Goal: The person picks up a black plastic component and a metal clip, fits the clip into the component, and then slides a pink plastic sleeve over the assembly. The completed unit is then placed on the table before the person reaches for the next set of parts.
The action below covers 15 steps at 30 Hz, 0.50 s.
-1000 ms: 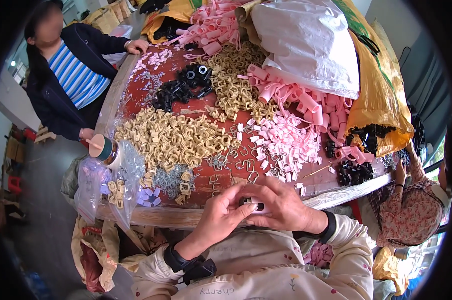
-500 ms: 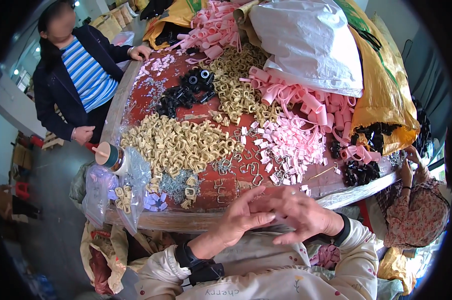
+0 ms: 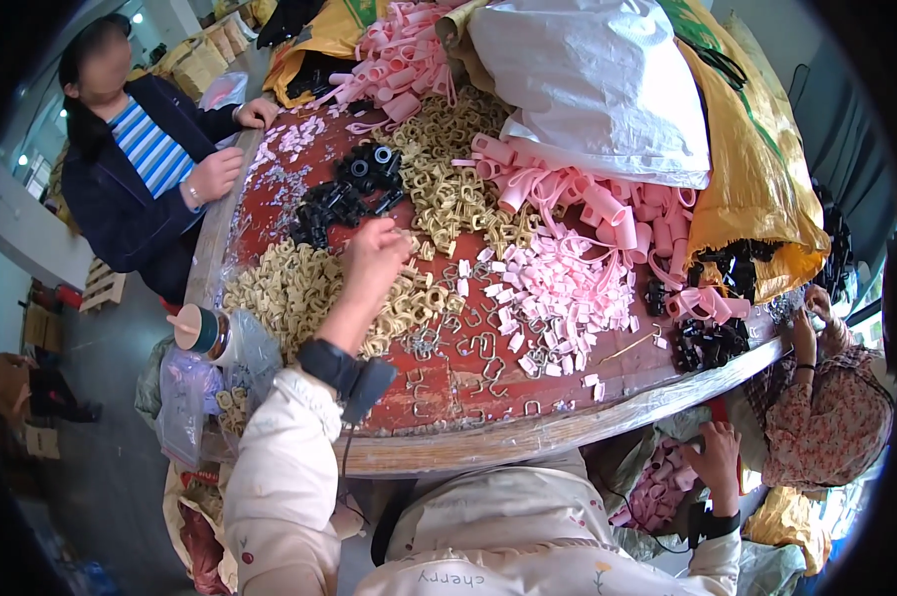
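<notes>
My left hand [image 3: 374, 260] reaches out over the table, at the far edge of a heap of beige plastic clips [image 3: 299, 293]. Its fingers are curled together, and what they grip, if anything, is hidden. Just beyond it lie black plastic parts [image 3: 344, 199]. Down at the right, below the table edge, my right hand [image 3: 715, 462] hangs with fingers spread beside an open bag of pink parts [image 3: 659, 489], holding nothing that I can see. Small pink pieces [image 3: 568, 288] and bent metal rings [image 3: 483, 348] lie on the red tabletop [image 3: 419, 392].
Pink tubular parts [image 3: 607, 214] surround a white sack [image 3: 593, 89], with a yellow sack [image 3: 756, 199] at its right. A lidded cup [image 3: 198, 328] and plastic bags stand at the left corner. One person [image 3: 150, 159] stands at far left; another [image 3: 826, 407] works at right.
My hands, together before me earlier, have parted. The left has gone forward over the beige clips; the right has dropped to the bag at lower right. The person at left has raised a hand.
</notes>
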{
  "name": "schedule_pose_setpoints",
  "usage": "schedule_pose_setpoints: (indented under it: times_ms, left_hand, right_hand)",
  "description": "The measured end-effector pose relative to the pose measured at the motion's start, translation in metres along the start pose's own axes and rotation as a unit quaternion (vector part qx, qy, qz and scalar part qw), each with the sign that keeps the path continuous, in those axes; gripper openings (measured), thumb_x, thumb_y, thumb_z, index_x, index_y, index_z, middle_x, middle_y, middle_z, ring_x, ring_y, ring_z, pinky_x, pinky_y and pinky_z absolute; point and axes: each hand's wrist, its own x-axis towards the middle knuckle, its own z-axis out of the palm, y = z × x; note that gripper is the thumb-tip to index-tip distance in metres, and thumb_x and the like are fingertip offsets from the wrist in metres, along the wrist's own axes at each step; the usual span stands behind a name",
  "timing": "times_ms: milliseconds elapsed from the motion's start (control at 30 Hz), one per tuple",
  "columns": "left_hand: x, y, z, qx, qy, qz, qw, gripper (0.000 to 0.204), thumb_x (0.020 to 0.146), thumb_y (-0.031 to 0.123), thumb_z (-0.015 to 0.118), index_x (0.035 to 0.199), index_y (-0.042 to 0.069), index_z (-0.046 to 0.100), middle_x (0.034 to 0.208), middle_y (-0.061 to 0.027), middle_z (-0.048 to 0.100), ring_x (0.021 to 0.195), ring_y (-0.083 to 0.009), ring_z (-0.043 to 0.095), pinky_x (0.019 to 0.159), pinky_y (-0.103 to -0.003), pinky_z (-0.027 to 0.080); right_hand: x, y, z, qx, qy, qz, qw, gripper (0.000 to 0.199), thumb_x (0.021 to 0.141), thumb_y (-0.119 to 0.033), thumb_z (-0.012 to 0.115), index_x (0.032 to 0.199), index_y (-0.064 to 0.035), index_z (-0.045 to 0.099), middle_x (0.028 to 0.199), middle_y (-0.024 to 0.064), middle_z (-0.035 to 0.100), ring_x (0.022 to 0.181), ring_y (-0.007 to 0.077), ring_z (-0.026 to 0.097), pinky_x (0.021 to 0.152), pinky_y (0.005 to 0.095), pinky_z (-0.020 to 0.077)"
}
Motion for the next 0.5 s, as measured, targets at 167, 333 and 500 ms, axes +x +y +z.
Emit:
schedule_pose_setpoints:
  times_ms: [167, 333, 500]
  left_hand:
    - [0.061, -0.018, 0.011, 0.200, 0.061, 0.070, 0.975, 0.038, 0.076, 0.004, 0.052, 0.111, -0.003, 0.042, 0.104, -0.0155, 0.052, 0.081, -0.0145, 0.055, 0.064, -0.025, 0.045]
    - [0.103, -0.043, 0.008, 0.266, 0.111, 0.150, 0.946, 0.037, 0.069, 0.012, 0.057, 0.102, -0.002, 0.049, 0.094, -0.0213, 0.053, 0.089, -0.0332, 0.051, 0.076, -0.038, 0.041]
    - [0.090, -0.038, 0.020, 0.375, 0.095, 0.197, 0.901, 0.026, 0.068, 0.012, 0.058, 0.089, -0.001, 0.051, 0.087, -0.0209, 0.053, 0.086, -0.0338, 0.050, 0.075, -0.040, 0.041]
  right_hand:
    - [0.001, -0.017, -0.016, 0.044, 0.092, -0.009, 0.995, 0.025, 0.059, -0.014, 0.063, 0.079, -0.0027, 0.052, 0.073, 0.0088, 0.053, 0.073, 0.0284, 0.050, 0.068, 0.0362, 0.0353]
    - [0.029, -0.061, -0.047, 0.089, 0.093, -0.084, 0.988, 0.025, 0.060, -0.011, 0.062, 0.082, -0.0033, 0.054, 0.074, 0.0081, 0.054, 0.073, 0.0270, 0.051, 0.067, 0.0348, 0.0363]
    - [0.048, -0.077, -0.040, 0.108, 0.064, -0.165, 0.978, 0.028, 0.060, -0.013, 0.063, 0.085, -0.0039, 0.054, 0.074, 0.0076, 0.054, 0.071, 0.0262, 0.051, 0.066, 0.0342, 0.0368]
